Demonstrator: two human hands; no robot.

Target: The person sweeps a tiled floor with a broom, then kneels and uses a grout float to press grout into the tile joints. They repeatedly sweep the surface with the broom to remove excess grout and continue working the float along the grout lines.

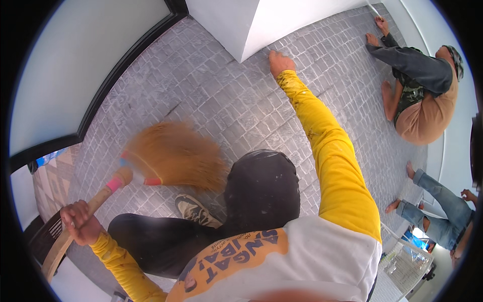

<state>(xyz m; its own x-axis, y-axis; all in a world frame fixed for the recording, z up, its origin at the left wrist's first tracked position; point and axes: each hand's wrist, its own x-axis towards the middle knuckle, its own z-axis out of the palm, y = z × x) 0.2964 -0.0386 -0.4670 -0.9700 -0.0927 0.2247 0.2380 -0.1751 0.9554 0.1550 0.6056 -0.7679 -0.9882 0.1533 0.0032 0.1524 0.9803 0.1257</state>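
Note:
My left hand (80, 223) is wrapped round the pale wooden handle of a broom (173, 155) at the lower left. The broom's fan of brown bristles, trimmed with red and pink bands, lies low over the grey paved floor and is blurred. My right arm, in a paint-stained yellow sleeve, stretches forward. At its end my right hand (280, 63) is closed low at the foot of the white wall (251, 25), near its corner. Its curled fingers hide whatever they may hold. My bent knee and one shoe are beside the bristles.
Grey block-patterned floor (216, 95) spreads ahead. A black-framed panel (128, 63) borders it on the left. At the right, one person (427, 100) sits on the floor by the white wall, and another in jeans (437, 196) is nearer. A white mesh rack (402, 267) stands at lower right.

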